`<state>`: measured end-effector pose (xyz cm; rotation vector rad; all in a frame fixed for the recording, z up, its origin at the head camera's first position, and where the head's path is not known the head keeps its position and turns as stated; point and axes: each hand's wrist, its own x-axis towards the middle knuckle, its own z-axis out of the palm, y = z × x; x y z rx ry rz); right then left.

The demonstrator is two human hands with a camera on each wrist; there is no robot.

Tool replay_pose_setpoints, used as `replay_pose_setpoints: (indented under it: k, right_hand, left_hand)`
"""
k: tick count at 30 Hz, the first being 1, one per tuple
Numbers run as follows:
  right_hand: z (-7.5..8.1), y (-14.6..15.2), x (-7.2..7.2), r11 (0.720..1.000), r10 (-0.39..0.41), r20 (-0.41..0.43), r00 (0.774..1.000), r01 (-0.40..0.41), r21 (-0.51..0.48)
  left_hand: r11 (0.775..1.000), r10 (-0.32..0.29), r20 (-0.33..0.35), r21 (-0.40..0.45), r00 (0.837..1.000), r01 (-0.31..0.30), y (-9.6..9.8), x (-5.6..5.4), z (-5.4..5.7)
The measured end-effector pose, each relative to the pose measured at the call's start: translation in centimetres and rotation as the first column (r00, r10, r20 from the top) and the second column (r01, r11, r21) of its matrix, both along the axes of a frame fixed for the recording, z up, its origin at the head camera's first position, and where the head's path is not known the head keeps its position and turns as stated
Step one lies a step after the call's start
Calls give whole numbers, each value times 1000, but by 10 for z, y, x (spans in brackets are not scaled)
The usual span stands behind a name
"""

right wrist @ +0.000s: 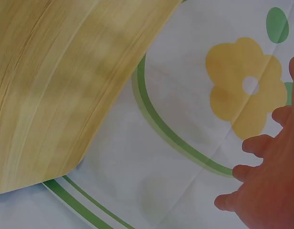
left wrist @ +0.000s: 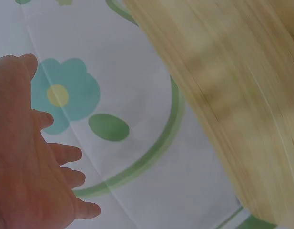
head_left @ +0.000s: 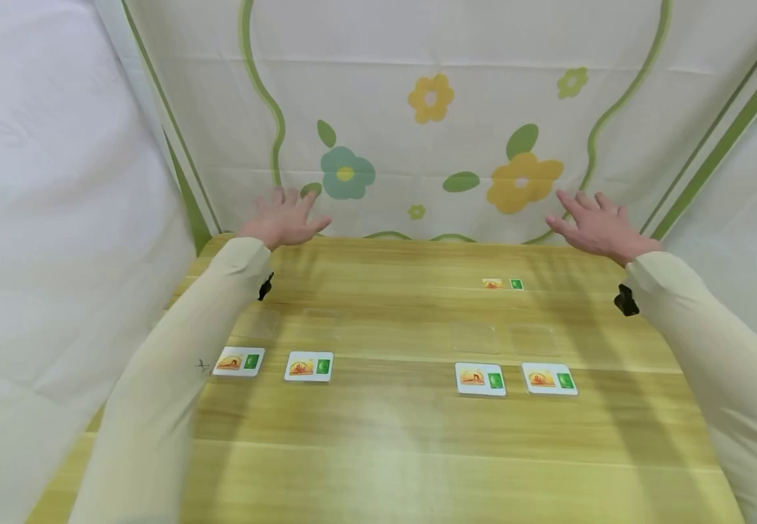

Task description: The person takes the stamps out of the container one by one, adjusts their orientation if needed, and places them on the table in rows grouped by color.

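My left hand (head_left: 284, 218) is held out over the far left part of the wooden table (head_left: 378, 466), fingers spread and holding nothing. On the far right, my right hand (head_left: 596, 223) is spread in the same way, also with nothing in it. Both wrist views show the fingers apart in front of the floral cloth. Nearer me lie white cards with an orange picture and a green block: a far-left card (head_left: 239, 362), a second card (head_left: 309, 367), a third card (head_left: 480, 379) and a right-hand card (head_left: 549, 379). The hands touch none of them.
Clear flat pieces, such as one transparent piece (head_left: 474, 338), lie behind the cards. Toward the back right are a small orange sticker (head_left: 493, 284) and a small green sticker (head_left: 516, 284). A white floral cloth (head_left: 378, 94) hangs beyond the table's far edge; white cloth flanks both sides.
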<state>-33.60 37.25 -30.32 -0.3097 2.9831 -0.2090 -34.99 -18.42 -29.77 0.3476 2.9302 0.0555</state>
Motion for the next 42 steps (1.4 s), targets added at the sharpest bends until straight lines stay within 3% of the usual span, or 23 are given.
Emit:
replay_pose_setpoints:
  k: [14, 19, 27, 34, 42]
  right_hand:
    - [-8, -4, 12, 997, 34, -112, 993, -42, -71]
    - [-10, -7, 18, 990, 87, -161, 983, -104, -96]
    - [-18, -7, 38, 959, 127, -159, 979, -162, -234]
    - [-25, -17, 48, 953, 118, -184, 976, -163, -255]
    - [-38, -24, 58, 936, 134, -213, 968, -194, -295]
  left_hand:
    - [991, -86, 23, 104, 996, 83, 41, 7, -1]
    - [989, -100, -7, 105, 995, 100, 49, 11, -4]
    - [977, -149, -43, 149, 988, 154, 68, 15, -8]
    - [962, -162, -39, 216, 986, 167, 81, 18, -21]
    - [954, -199, -52, 217, 979, 205, 98, 29, -23]
